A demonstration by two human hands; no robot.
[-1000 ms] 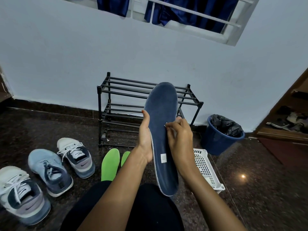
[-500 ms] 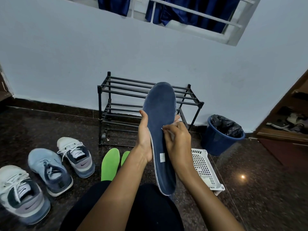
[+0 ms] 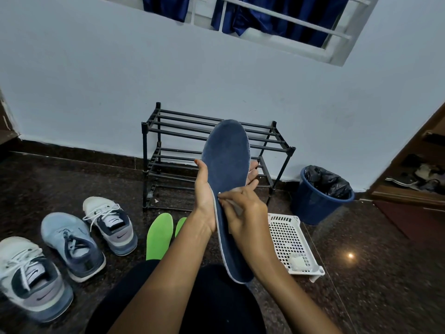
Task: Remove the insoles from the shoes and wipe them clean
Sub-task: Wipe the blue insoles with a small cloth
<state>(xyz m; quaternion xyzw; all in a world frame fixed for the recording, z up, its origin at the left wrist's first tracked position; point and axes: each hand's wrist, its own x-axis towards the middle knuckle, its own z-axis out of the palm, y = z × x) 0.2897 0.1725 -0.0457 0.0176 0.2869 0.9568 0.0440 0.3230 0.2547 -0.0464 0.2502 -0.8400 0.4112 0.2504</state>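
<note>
Dark granite floor point(image 3: 385, 290), swoosh-marked sneakers point(image 3: 113, 227); left fingers point(image 3: 253, 175) round blue insole point(image 3: 226, 160), right fingers point(image 3: 238, 192) pinching white wipe point(image 3: 232, 204).

Second green insole point(image 3: 180, 225) mostly hidden behind forearm point(image 3: 173, 273).

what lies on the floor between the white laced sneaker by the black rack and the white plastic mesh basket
Two bright green insoles, flat on the dark floor, one only partly visible; head view.

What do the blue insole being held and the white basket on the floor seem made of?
Blue insole: apparently matte, fuzzy fabric over pale foam, going by its napped face and light edge. White basket: likely rigid, slightly shiny plastic, moulded as a grid of holes.
</note>
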